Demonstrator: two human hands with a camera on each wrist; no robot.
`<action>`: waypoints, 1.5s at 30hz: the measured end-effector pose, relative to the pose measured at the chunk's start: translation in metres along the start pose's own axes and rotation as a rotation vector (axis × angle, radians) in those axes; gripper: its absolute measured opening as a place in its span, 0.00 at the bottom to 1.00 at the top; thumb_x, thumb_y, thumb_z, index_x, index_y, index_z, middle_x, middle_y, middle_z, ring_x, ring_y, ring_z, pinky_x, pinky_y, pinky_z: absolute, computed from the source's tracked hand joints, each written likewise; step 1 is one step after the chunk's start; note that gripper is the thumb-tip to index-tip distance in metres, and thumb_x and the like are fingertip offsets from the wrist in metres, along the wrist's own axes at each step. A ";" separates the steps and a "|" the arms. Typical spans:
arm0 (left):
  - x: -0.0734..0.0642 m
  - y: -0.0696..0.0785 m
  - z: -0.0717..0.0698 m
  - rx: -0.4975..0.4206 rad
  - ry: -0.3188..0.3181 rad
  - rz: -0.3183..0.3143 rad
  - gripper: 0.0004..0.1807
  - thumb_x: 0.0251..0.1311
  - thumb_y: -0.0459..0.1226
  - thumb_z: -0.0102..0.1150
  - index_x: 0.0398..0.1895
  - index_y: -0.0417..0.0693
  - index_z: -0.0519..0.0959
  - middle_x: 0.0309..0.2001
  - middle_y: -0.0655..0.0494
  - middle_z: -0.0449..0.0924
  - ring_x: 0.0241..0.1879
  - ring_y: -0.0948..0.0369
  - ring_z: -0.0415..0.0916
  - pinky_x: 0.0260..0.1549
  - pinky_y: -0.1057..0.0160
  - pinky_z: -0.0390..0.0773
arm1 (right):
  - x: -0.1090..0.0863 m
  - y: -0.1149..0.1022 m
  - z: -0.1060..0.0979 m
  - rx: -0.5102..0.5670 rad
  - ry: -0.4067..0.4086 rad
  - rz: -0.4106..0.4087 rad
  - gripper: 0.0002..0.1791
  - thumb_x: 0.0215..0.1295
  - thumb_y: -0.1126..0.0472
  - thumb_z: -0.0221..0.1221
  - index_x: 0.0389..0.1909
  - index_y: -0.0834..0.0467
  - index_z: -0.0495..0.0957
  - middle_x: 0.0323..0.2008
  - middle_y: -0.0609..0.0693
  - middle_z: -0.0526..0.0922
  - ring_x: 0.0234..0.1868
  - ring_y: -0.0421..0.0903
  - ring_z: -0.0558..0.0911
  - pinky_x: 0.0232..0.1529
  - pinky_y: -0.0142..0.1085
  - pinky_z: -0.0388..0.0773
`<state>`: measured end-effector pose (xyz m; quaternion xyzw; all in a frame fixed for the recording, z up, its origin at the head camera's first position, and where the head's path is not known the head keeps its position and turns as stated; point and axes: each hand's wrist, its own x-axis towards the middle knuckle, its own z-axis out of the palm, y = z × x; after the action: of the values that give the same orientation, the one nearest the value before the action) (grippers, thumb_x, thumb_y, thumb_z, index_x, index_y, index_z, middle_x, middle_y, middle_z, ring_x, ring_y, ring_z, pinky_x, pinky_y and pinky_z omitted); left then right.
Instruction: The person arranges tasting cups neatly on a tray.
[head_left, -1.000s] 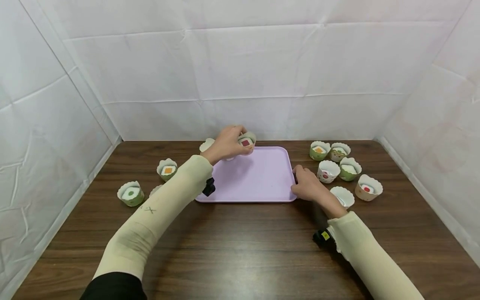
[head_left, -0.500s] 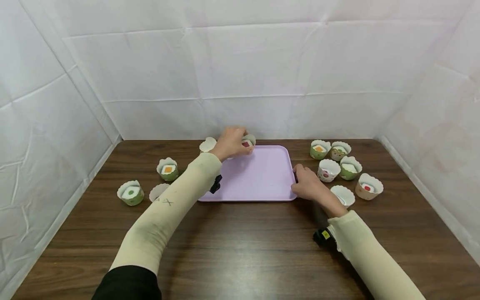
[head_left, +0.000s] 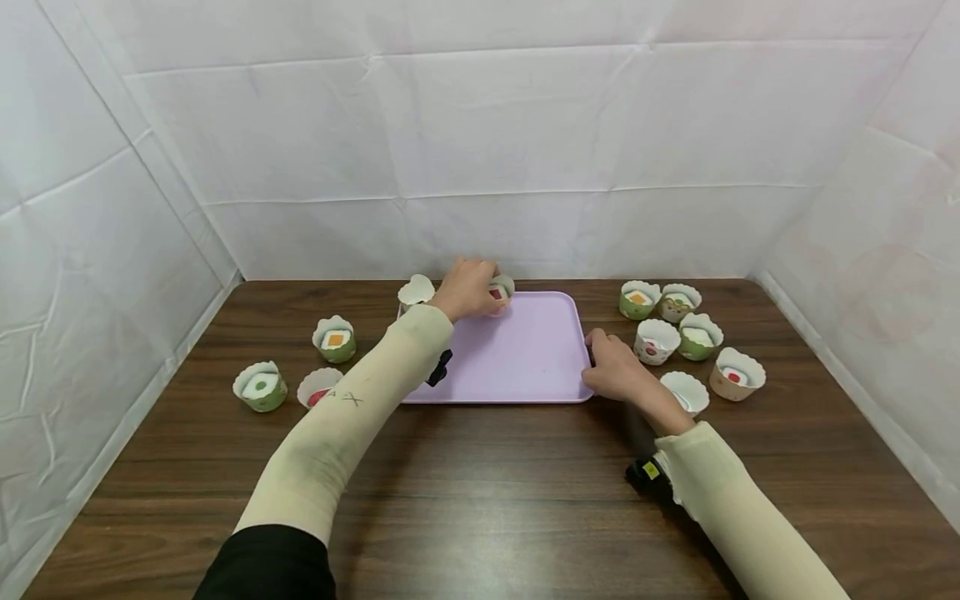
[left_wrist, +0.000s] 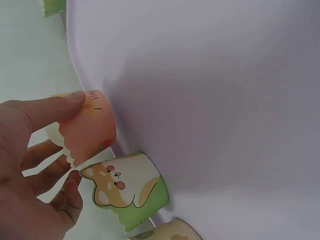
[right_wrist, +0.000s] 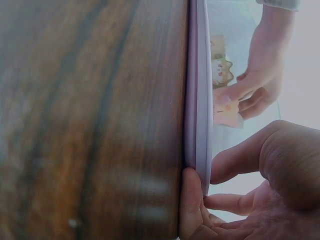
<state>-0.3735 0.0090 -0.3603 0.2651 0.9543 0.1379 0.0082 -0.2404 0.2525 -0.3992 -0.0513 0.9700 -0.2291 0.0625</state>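
My left hand (head_left: 467, 287) holds a pink paper cupcake cup (left_wrist: 90, 127) at the back edge of the lilac tray (head_left: 525, 358). Its thumb presses the cup's side, and the fingers reach behind it. In the left wrist view a green cup with a dog print (left_wrist: 132, 187) sits beside the pink one, and a beige cup (left_wrist: 170, 232) follows. The head view shows a reddish square piece (head_left: 497, 292) inside the held cup. At the tray's right side my right hand (head_left: 618, 367) pinches the rim, thumb and fingers on either side (right_wrist: 200, 150).
Several filled paper cups stand right of the tray, including a beige one (head_left: 737, 375) and a white one (head_left: 686, 392). To the left are a green cup with an orange square (head_left: 334, 339), another green cup (head_left: 261, 387) and a red-filled cup (head_left: 318, 387). White cloth (head_left: 487, 150) encloses the table.
The left hand has moved slightly right and lower with the pink cup. Its forearm has swung right, uncovering the red-filled cup. The right hand stays on the tray's rim.
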 end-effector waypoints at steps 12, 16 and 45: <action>-0.002 0.001 0.005 0.083 0.006 -0.007 0.17 0.63 0.47 0.70 0.45 0.44 0.79 0.43 0.50 0.81 0.44 0.52 0.70 0.45 0.57 0.72 | 0.003 0.002 0.002 -0.003 -0.012 0.010 0.31 0.57 0.67 0.55 0.63 0.74 0.66 0.52 0.70 0.76 0.50 0.60 0.75 0.51 0.54 0.79; -0.003 0.002 0.006 0.086 0.010 -0.020 0.17 0.64 0.48 0.68 0.45 0.45 0.79 0.43 0.50 0.81 0.45 0.52 0.71 0.46 0.56 0.74 | 0.004 0.002 0.003 -0.003 -0.015 0.008 0.31 0.56 0.67 0.55 0.62 0.73 0.66 0.52 0.70 0.76 0.49 0.60 0.75 0.51 0.54 0.79; -0.028 -0.005 -0.006 -0.112 0.059 -0.046 0.39 0.67 0.50 0.65 0.76 0.44 0.67 0.71 0.42 0.70 0.70 0.43 0.65 0.71 0.46 0.71 | 0.002 0.000 0.000 0.008 -0.026 0.003 0.31 0.57 0.66 0.56 0.63 0.74 0.66 0.54 0.71 0.75 0.50 0.61 0.75 0.51 0.55 0.79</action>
<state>-0.3527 -0.0104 -0.3574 0.2383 0.9506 0.1987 -0.0020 -0.2420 0.2528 -0.3992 -0.0527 0.9683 -0.2323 0.0758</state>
